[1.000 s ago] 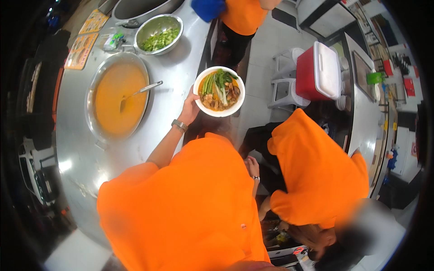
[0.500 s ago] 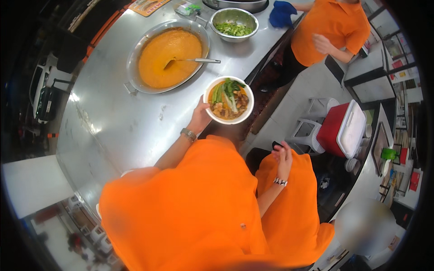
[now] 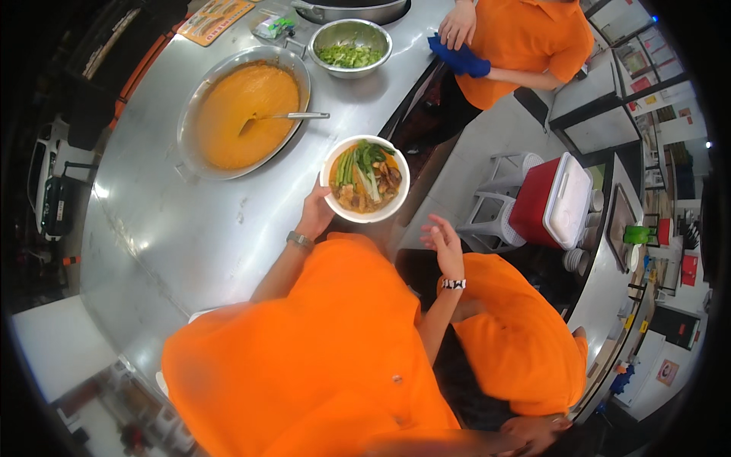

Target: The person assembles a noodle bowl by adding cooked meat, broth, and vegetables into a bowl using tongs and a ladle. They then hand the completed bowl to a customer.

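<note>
A white bowl (image 3: 365,217) is in my left hand (image 3: 314,213), whose fingers grip its left side. In it lie green leafy stalks (image 3: 364,164), browned pieces and orange broth. My right hand (image 3: 445,242) is raised to the lower right of the bowl, apart from it, with fingers spread and nothing in them. Left of the bowl, on the steel counter (image 3: 152,236), stands a wide metal pan (image 3: 305,76) of thick orange sauce (image 3: 263,91). A ladle (image 3: 301,116) rests in the sauce, its handle over the pan's right rim.
Beyond the pan is a steel bowl (image 3: 346,74) of chopped greens. A co-worker in orange (image 3: 525,38) stands at the far right with a blue glove or cloth (image 3: 458,57). Another orange-shirted person (image 3: 525,335) bends close on my right. A red cooler (image 3: 537,202) stands near grey stools (image 3: 487,221).
My right hand has risen closer to the bowl. The far co-worker's hands have come together at the blue item. The person on my right has shifted further right, and the whole view has turned slightly.
</note>
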A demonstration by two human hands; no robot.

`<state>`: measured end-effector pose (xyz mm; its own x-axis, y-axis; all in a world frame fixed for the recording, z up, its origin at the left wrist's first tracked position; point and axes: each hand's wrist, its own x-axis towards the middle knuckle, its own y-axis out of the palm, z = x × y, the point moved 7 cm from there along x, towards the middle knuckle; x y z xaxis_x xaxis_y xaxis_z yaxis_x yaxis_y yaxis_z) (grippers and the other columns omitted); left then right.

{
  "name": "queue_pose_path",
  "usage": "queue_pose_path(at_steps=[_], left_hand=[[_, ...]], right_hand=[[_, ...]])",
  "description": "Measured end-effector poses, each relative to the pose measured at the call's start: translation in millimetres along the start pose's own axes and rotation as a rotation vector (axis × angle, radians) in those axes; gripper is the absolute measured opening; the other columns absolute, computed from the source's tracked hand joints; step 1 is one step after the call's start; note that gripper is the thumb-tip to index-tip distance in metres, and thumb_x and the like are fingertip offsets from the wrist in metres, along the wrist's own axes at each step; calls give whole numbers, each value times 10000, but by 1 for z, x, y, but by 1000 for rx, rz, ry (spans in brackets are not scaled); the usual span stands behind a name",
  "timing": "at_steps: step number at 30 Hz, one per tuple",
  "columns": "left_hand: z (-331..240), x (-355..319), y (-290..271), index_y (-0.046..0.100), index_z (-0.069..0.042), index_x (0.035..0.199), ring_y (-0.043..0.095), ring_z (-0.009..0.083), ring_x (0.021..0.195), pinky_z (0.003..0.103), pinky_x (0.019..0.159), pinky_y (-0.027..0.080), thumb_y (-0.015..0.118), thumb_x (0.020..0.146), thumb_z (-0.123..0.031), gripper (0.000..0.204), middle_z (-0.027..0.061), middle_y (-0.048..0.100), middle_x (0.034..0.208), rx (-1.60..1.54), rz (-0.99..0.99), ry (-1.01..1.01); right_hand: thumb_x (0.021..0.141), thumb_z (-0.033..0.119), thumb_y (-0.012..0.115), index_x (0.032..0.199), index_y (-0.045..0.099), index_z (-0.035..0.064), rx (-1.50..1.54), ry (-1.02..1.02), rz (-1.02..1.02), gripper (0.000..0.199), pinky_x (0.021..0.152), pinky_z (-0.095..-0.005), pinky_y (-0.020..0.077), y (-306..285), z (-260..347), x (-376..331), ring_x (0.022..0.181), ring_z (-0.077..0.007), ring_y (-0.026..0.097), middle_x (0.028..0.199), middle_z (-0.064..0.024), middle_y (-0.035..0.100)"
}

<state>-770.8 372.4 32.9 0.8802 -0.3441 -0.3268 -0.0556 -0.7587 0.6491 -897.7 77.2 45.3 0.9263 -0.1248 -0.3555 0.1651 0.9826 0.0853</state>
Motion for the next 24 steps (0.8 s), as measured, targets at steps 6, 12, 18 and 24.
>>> queue_pose_path(at_steps=[6,12,18,24], left_hand=[[5,25,-15,299,-134,1565,440,268,1385,456,1136,388,609,846,-264,793,106,435,1513,30,86,-39],[10,51,-27,302,-85,1552,438,265,1384,419,1168,347,585,832,-235,788,120,451,1494,52,186,31],[32,49,-46,286,-70,1555,420,265,1402,419,1184,329,565,831,-220,790,132,429,1513,49,180,100],[33,26,-45,263,-73,1573,398,278,1429,435,1201,323,550,819,-200,817,137,398,1547,47,114,191]], right_hand=[[1065,272,522,1389,551,72,23,80,-96,382,798,-249,531,23,-49,-10,913,-132,669,1145,-82,685],[1065,293,525,1363,567,75,21,51,-188,372,768,-258,541,21,-94,-1,870,-131,683,1104,-74,702],[1060,259,515,1342,580,66,-123,12,-161,348,767,-257,528,4,-115,18,858,-128,666,1079,-68,699],[1057,257,512,1331,584,57,-237,40,-65,347,766,-260,523,-24,-105,34,857,-131,663,1070,-67,697]])
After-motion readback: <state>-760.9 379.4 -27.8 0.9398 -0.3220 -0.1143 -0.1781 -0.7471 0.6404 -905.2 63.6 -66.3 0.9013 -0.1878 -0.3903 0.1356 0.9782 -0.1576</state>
